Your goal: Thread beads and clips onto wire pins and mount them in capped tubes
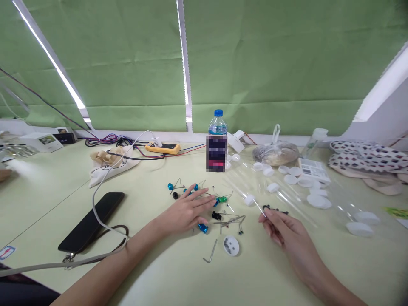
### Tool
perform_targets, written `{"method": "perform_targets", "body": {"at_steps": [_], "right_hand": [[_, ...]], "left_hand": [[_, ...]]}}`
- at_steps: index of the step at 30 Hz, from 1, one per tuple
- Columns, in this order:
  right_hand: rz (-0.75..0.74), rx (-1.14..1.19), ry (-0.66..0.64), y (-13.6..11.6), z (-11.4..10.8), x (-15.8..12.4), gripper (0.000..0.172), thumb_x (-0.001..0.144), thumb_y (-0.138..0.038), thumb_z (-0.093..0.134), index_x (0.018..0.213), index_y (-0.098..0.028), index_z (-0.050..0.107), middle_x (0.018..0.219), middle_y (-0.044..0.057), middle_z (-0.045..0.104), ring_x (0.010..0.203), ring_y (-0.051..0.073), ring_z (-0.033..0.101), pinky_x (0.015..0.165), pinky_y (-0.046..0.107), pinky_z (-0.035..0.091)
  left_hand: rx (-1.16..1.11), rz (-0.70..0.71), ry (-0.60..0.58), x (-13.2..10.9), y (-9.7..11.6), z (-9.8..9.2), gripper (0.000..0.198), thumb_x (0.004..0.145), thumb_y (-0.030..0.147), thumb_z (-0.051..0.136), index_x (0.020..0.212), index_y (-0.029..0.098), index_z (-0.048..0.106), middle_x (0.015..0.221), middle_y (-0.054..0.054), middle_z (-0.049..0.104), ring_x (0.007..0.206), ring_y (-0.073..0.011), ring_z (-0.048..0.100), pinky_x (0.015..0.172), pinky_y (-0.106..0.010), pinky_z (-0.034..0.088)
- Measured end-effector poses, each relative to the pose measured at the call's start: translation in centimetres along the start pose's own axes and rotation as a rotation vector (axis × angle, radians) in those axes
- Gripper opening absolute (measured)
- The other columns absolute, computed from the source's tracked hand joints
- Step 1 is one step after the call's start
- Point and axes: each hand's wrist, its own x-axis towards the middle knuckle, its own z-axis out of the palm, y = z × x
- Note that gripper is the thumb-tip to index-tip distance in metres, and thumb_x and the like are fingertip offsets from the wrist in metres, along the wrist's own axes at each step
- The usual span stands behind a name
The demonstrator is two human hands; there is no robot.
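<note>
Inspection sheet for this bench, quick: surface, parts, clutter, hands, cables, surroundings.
Surface: pale green table.
Job's things: blue and black parts, wire pieces, hex key, white disc.
Clutter: water bottle, phone, white caps, plastic bag.
Hands: left hand open, flat on parts; right hand pinching thin rod.
Cables: white cable over phone; coloured wires at rear.
Surroundings: green blinds.

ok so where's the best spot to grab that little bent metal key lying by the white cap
Probably the long straight arm of the bent metal key, near its middle, pinched across from above. It lies flat on the table, with the white cap close on its right, so come from its open left side. The left hand is open; the right hand pinches a thin stick.
</note>
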Motion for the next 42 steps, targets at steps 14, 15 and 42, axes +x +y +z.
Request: {"method": "perform_targets", "body": {"at_steps": [14,15,42], "right_hand": [[-0.003,-0.001,-0.013,-0.1,0.1,0.1,0.044,0.090,-0.056,0.054,0.073,-0.018,0.068,0.060,-0.002,0.044,0.054,0.012,0.035,0.051,0.027,0.026],[-0.005,0.000,-0.014,-0.2,0.1,0.1,0.044,0.090,-0.056,0.053,0.073,-0.018,0.068,0.060,-0.002,0.044,0.054,0.012,0.035,0.051,0.027,0.026],[-0.015,0.008,-0.025,-0.3,0.1,0.1,0.043,0.091,-0.055,0.053,0.073,-0.018,0.067,0.059,-0.003,0.044,0.053,0.011,0.034,0.051,0.026,0.024]], "left_hand": [[-0.076,0.021,0.206,0.7,-0.2,1.4,0.029,0.099,0.017,0.039,0.114,0.018,0.063,0.109,-0.010,0.072,0.104,-0.0201,0.062,0.093,-0.038,0.046],[-0.068,0.001,0.206,1.0,-0.2,1.4,0.027,0.099,0.018,0.040,0.110,0.018,0.065,0.105,-0.009,0.072,0.101,-0.0201,0.062,0.091,-0.037,0.046],[-0.707,-0.532,0.097,5.1,1.0,0.7,0.011,0.086,0.025,0.060,0.093,0.018,0.064,0.097,-0.003,0.072,0.088,-0.0162,0.067,0.077,-0.027,0.051]]}}
